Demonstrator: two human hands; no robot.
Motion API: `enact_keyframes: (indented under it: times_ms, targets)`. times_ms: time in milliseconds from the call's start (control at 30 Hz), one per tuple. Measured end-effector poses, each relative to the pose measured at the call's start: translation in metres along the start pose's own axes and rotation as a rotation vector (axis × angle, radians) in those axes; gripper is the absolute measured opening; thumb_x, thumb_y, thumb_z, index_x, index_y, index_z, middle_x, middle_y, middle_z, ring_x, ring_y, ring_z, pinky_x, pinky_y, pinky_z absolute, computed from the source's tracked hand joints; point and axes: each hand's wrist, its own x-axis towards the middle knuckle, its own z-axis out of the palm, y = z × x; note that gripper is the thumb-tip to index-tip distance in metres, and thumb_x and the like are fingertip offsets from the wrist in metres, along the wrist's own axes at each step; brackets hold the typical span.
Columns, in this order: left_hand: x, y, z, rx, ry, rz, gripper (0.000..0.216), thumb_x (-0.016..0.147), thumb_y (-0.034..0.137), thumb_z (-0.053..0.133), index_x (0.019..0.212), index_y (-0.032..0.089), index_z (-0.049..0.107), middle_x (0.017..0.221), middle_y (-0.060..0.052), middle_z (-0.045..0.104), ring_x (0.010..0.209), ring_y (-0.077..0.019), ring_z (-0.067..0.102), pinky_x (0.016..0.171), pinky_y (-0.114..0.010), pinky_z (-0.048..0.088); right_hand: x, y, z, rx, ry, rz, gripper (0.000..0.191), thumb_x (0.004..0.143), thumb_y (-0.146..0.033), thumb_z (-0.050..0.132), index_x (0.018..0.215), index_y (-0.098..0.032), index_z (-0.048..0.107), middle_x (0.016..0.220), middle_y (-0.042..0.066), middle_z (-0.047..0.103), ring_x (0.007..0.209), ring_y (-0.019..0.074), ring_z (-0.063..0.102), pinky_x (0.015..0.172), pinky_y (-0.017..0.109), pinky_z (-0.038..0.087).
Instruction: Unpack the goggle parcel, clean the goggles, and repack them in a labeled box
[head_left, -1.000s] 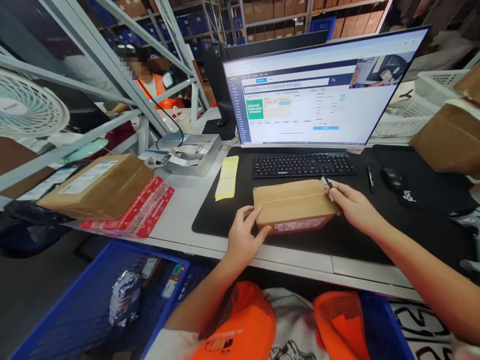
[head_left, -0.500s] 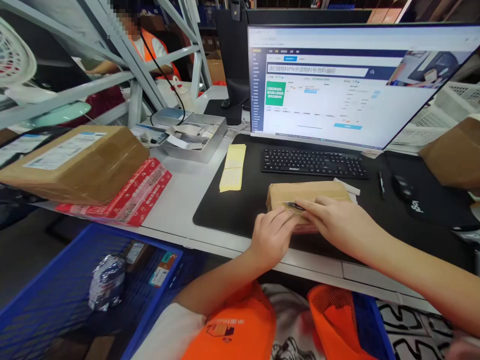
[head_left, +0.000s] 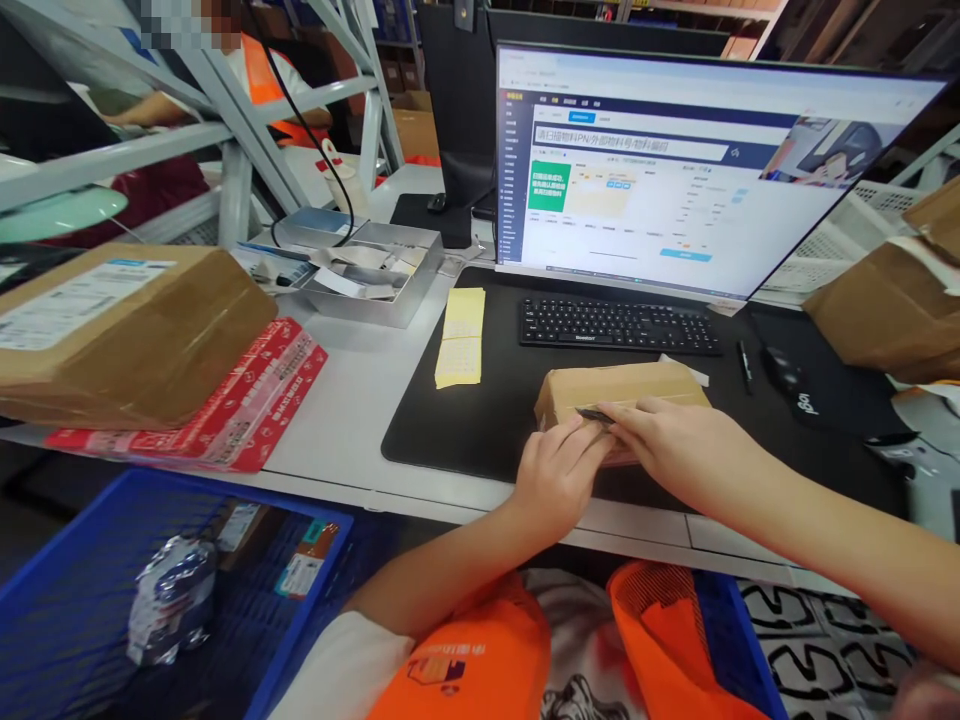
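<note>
Desk (head_left: 352,400) with a pale top runs across the middle of the frame. A wide, lit monitor (head_left: 637,200) stands on it at upper right, its screen full of Chinese text, with a green panel at the left. A blue plastic crate (head_left: 300,640) fills the lower left, a shiny wrapped packet (head_left: 172,600) inside. A black desk mat (head_left: 465,430) spreads over the centre and right. At the left edge a labelled brown carton (head_left: 187,320) rests on a red printed mailer bag (head_left: 277,395).

Smaller is the taped cardboard box (head_left: 622,382), lying on the mat just right of centre, in front of the black keyboard (head_left: 619,325). Both hands are at its near side. The right hand (head_left: 667,440) comes in from the right and pinches a slim dark tool between its fingertips; the left hand (head_left: 559,475) bends its fingers against the box's near left part, beside the tool — whether it grips anything, I cannot tell.

Yellow slips (head_left: 460,335) lie in a banded stack near the mat's left edge. A black mouse (head_left: 782,370) sits right of the keyboard, a black pen (head_left: 744,367) between them. Smallest is that slim dark tool (head_left: 592,414) — its tip close over the box, contact unclear.
</note>
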Motion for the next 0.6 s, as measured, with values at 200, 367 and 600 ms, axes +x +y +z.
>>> enact_keyframes:
  times_ms: [200, 367, 600]
  targets:
    - [-0.002, -0.002, 0.001, -0.007, -0.006, -0.005, 0.032, 0.098, 0.012, 0.058, 0.128, 0.018, 0.066, 0.127, -0.006, 0.074, 0.121, -0.0231, 0.064, 0.093, -0.038, 0.049, -0.008, 0.007, -0.003, -0.041, -0.008, 0.032, 0.039, 0.100, -0.030, 0.053, 0.135, -0.023, 0.069, 0.097, 0.011, 0.077, 0.059, 0.0202, 0.067, 0.049, 0.030, 0.038]
    - [-0.001, -0.003, 0.000, -0.030, -0.026, -0.003, 0.031, 0.098, 0.012, 0.060, 0.128, 0.019, 0.066, 0.128, -0.006, 0.073, 0.122, -0.0234, 0.063, 0.094, -0.038, 0.050, -0.022, 0.021, 0.003, -0.088, 0.021, 0.106, 0.040, 0.103, -0.035, 0.046, 0.133, -0.025, 0.070, 0.095, 0.011, 0.078, 0.060, 0.0218, 0.068, 0.048, 0.029, 0.034]
    - [0.003, -0.002, -0.003, -0.008, -0.020, -0.001, 0.029, 0.098, 0.013, 0.062, 0.126, 0.019, 0.066, 0.125, -0.005, 0.074, 0.118, -0.0229, 0.065, 0.093, -0.037, 0.051, -0.053, 0.056, 0.017, -0.073, 0.037, 0.255, 0.042, 0.105, -0.040, 0.043, 0.138, -0.032, 0.069, 0.094, 0.006, 0.077, 0.068, 0.0227, 0.070, 0.052, 0.029, 0.041]
